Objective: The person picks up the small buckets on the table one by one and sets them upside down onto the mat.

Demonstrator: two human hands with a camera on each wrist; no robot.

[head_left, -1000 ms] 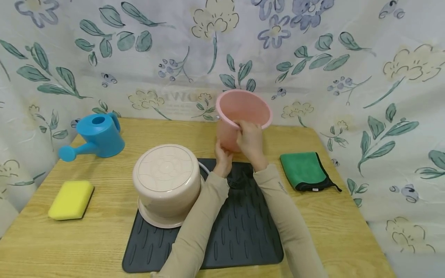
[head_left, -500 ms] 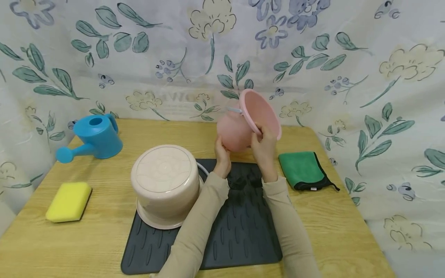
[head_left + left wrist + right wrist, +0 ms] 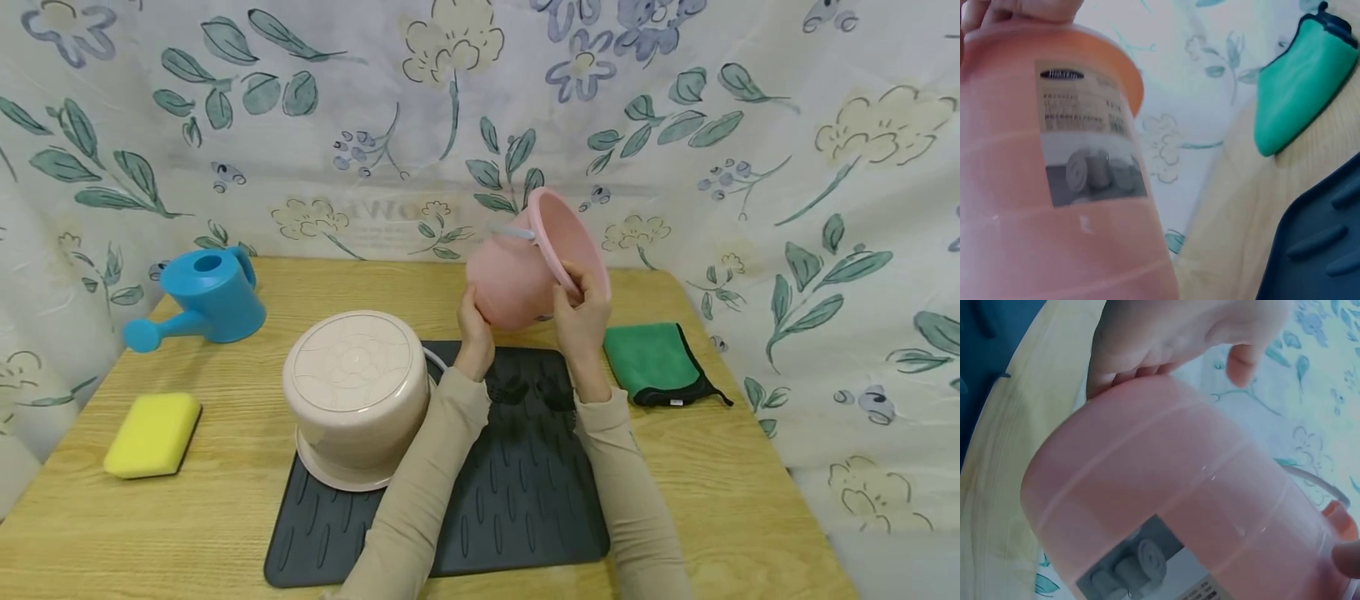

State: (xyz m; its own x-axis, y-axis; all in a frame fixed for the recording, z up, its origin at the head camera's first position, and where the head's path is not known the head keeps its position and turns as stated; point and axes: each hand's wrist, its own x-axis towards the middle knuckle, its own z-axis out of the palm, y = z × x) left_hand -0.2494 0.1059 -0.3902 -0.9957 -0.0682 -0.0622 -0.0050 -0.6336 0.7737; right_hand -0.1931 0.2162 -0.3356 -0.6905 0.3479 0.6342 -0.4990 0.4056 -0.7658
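Two bare hands [image 3: 525, 321], long beige close-fitting sleeves [image 3: 420, 483], possibly a small mark on the right sleeve

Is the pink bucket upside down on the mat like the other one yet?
Not yet. The beige bucket already sits upside down on the dark mat. The left hand and right hand hold the pink bucket tilted in the air above the mat, mouth facing right. Turning it over and setting it down looks left.

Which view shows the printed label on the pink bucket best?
The left wrist view: the label on the bucket faces the camera nearly whole, text and picture. The right wrist view shows only its lower part at the frame's edge. The head view does not show it.
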